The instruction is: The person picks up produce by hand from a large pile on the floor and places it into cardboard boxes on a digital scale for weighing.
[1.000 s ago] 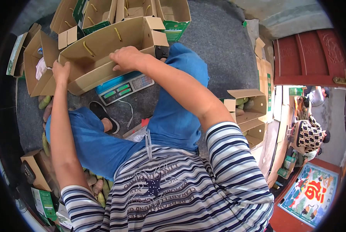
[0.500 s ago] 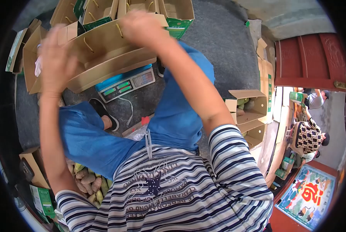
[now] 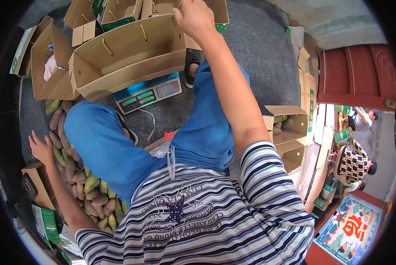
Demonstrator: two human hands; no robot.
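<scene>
An open cardboard box [image 3: 118,55] with yellow cord handles rests on a digital scale [image 3: 147,93] with a blue platform and lit green displays. My right hand [image 3: 197,20] is at the box's far right corner, its thumb against the edge and its fingers curled, partly out of frame. My left hand [image 3: 41,149] is away from the box, open with fingers spread, beside a pile of long green and reddish-brown produce [image 3: 78,176]. That pile lies on the floor along my left leg.
A smaller open box [image 3: 52,70] with a pale pink bag stands left of the scale. Several open boxes [image 3: 118,11] line the far side. At right, another box [image 3: 290,123] holds produce. Other people [image 3: 352,161] are by the red door [image 3: 357,73].
My left hand has let go of the box's left side and moved down toward the produce pile. My right hand has shifted to the right and farther away. My left knee has tilted outward.
</scene>
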